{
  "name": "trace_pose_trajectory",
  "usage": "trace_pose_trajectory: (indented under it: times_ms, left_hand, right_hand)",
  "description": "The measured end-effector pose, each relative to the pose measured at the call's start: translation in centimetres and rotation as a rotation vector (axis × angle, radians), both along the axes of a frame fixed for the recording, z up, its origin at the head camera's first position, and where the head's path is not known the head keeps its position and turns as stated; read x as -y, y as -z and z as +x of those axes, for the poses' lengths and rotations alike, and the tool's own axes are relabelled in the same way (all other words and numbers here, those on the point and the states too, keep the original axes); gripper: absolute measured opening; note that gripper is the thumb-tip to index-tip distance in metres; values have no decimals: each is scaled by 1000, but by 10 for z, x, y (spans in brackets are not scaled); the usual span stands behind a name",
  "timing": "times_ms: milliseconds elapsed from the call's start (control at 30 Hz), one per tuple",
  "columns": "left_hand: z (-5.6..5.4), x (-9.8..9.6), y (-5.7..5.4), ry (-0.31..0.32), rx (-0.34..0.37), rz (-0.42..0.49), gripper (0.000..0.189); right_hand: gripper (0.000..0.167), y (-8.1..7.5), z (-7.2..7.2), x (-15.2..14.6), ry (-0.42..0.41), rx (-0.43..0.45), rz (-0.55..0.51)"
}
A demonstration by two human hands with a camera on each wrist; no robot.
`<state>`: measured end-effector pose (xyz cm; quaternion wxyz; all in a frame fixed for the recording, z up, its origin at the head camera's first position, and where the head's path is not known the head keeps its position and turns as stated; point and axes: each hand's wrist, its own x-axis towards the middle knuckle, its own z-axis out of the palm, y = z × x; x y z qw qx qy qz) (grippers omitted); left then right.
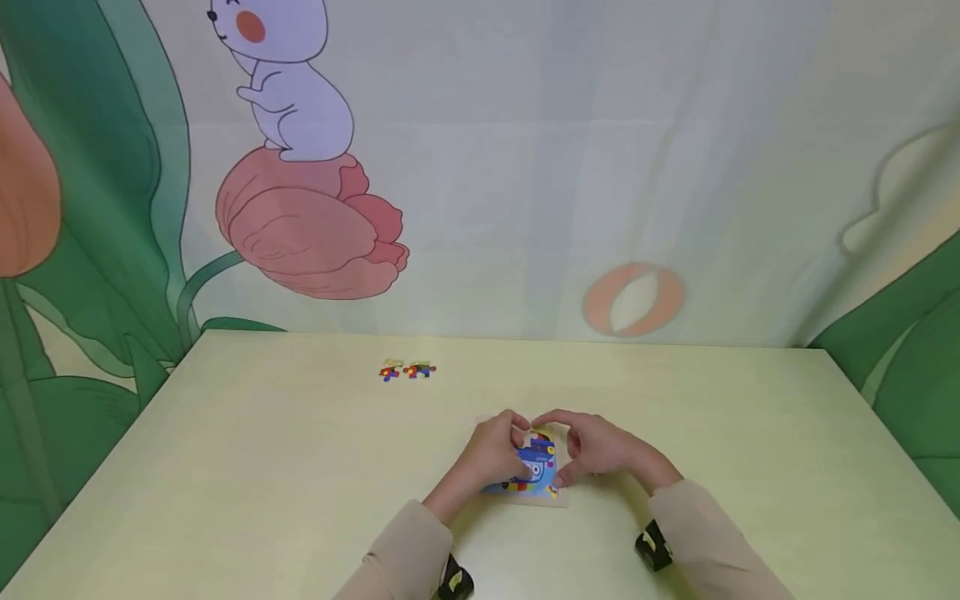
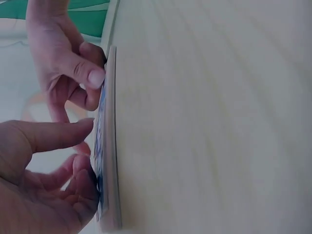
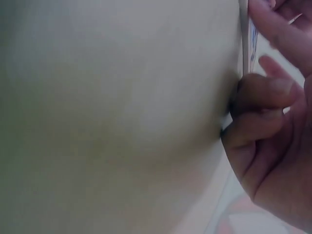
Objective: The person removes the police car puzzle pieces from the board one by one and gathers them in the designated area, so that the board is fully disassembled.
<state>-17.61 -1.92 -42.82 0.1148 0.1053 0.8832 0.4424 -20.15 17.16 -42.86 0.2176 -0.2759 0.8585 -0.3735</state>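
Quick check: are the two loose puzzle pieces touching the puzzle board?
Apart. The head view shows it: the two loose puzzle pieces lie beyond and left of the puzzle board, with tabletop visible between.

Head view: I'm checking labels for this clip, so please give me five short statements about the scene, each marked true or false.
1. The left hand and right hand are both at the puzzle. True.
2. Loose pieces lie on the table, apart from the puzzle. True.
3. The loose pieces lie to the puzzle's right. False: they lie to its left and farther back.
4. The left sleeve is black. False: it is beige.
5. The puzzle shows blue areas. True.
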Motion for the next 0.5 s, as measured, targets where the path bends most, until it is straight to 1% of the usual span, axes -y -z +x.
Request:
trace_pose_trajectory:
  times_ms: [67, 167, 267, 367, 500]
  left_hand:
    - [0, 7, 0, 46, -8, -4, 48]
    - [-1, 17, 0, 82, -10, -26, 47]
    - [-3, 24, -1, 112, 7, -35, 45]
    - [-6, 28, -1, 148, 29, -46, 42]
    - [-7, 29, -3, 177, 60, -77, 41]
  right_hand:
    - [70, -2, -2, 1, -44, 15, 7]
    - [70, -4, -5, 3, -94, 38, 19]
    - [68, -6, -8, 4, -114, 68, 44]
    - [63, -7, -11, 5, -118, 84, 87]
    - [60, -9, -15, 7, -130, 81, 152]
